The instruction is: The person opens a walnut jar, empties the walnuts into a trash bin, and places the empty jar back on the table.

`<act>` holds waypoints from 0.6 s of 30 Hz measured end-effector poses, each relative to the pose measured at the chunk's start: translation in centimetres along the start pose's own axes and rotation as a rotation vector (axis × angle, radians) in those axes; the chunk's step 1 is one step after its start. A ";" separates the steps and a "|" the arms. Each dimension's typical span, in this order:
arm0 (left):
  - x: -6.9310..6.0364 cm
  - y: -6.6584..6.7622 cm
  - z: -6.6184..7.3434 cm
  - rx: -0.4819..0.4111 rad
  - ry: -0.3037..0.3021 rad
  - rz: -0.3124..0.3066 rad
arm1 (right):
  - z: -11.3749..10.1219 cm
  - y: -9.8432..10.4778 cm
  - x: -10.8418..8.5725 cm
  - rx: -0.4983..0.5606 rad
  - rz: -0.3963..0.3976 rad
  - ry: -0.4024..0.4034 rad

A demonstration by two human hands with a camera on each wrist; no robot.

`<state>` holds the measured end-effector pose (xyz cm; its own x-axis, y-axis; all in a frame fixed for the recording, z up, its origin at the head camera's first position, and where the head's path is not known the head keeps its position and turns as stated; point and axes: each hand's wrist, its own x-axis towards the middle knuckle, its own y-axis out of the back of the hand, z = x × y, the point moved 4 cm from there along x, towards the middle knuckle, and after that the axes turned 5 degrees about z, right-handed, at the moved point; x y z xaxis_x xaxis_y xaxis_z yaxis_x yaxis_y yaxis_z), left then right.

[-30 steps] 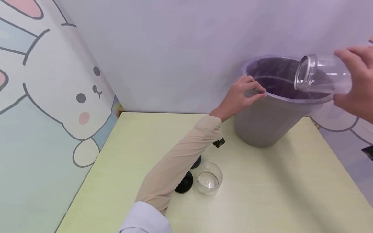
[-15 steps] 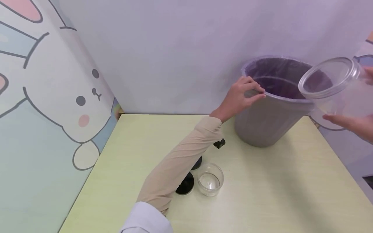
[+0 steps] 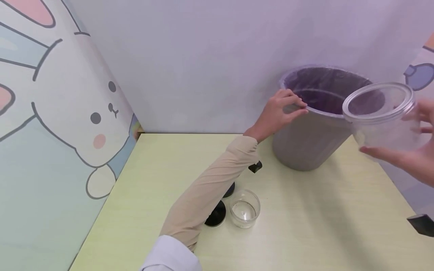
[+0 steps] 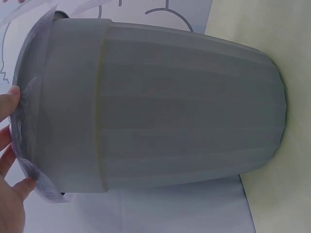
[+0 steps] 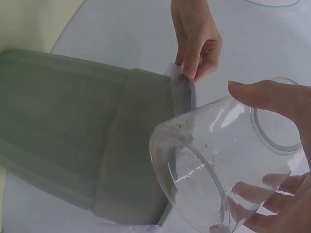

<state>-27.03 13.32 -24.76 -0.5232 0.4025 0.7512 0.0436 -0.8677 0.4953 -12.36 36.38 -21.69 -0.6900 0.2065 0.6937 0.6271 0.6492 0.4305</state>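
A grey trash bin (image 3: 305, 146) with a thin clear bin liner (image 4: 29, 107) over its rim stands at the back right of the table. My left hand (image 3: 276, 113) pinches the lined rim between thumb and fingers at the bin's left front. Beside the bin's right front, my right hand (image 3: 410, 146) grips a clear jar (image 5: 218, 150) round its side. In the head view the jar tilts, its ringed mouth upward and leftward. Small specks cling to its wall in the right wrist view. No lid shows on it.
Near the front middle stands a clear round container (image 3: 244, 210). Black discs (image 3: 216, 214) lie left of it, partly hidden under my left sleeve (image 3: 210, 192). Behind the table (image 3: 305, 233) rises a wall, and another with a rabbit drawing (image 3: 84, 105) borders its left.
My right hand has drawn the jar away from above the bin's opening, down and toward me, turning its mouth from sideways to upward. My left hand stays on the rim.
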 end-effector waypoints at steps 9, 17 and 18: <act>0.0 0.2 0.2 0.001 0.046 -0.014 | 0.6 -1.5 -2.6 0.032 -0.170 -0.056; 0.1 0.4 0.2 0.018 0.066 -0.018 | 1.2 -3.8 -4.1 0.192 -0.309 -0.064; 0.1 0.4 0.1 0.021 0.065 -0.018 | 1.2 -4.1 -4.2 0.210 -0.329 -0.058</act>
<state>-26.92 13.01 -24.43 -0.5782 0.3974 0.7126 0.0517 -0.8538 0.5180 -12.48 33.66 -27.06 -0.8648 -0.0003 0.5020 0.2857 0.8221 0.4926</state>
